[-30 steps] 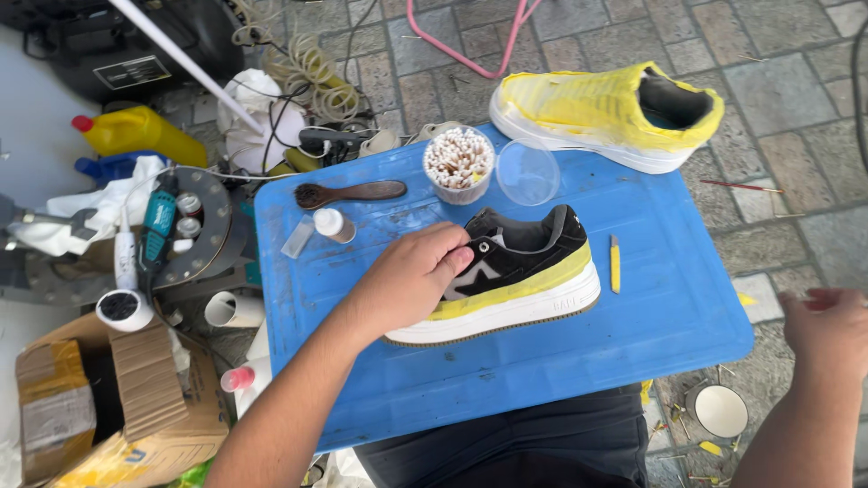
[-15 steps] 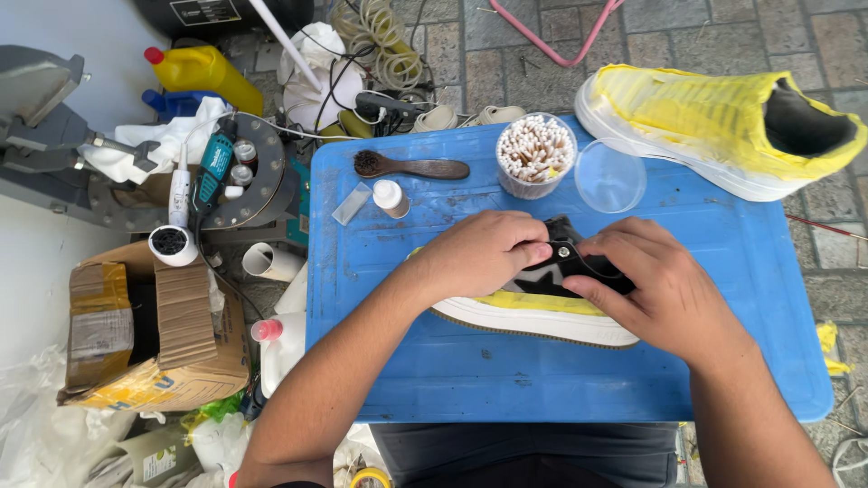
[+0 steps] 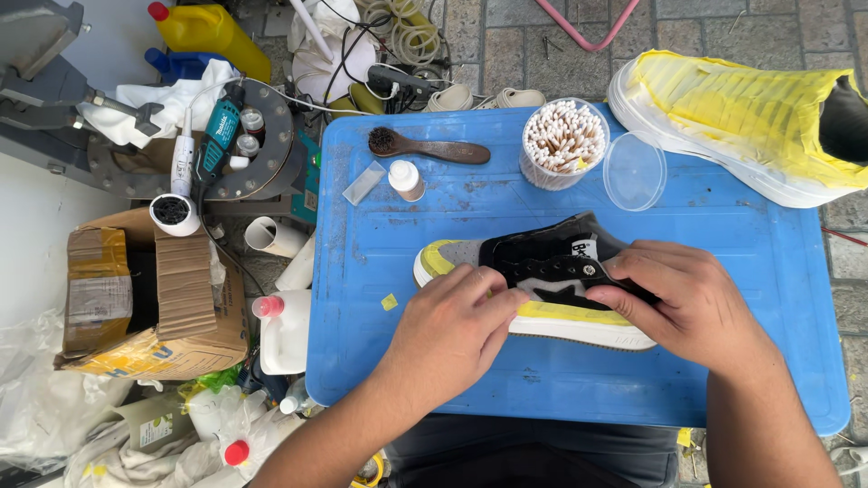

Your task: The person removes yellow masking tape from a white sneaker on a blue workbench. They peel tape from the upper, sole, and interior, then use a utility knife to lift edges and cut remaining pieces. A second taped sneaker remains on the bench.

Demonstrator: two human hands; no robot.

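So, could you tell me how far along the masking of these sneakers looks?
The yellow-taped sneaker at the board's far corner looks fully wrapped. Both hands, left hand and right hand, press on the black sneaker, taped yellow only along its sole edge; its black upper remains bare.

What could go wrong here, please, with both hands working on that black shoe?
The left hand and right hand press on the black and yellow sneaker; a slip might nudge it toward the open clear tub of cotton swabs or the small white bottle, tipping them.
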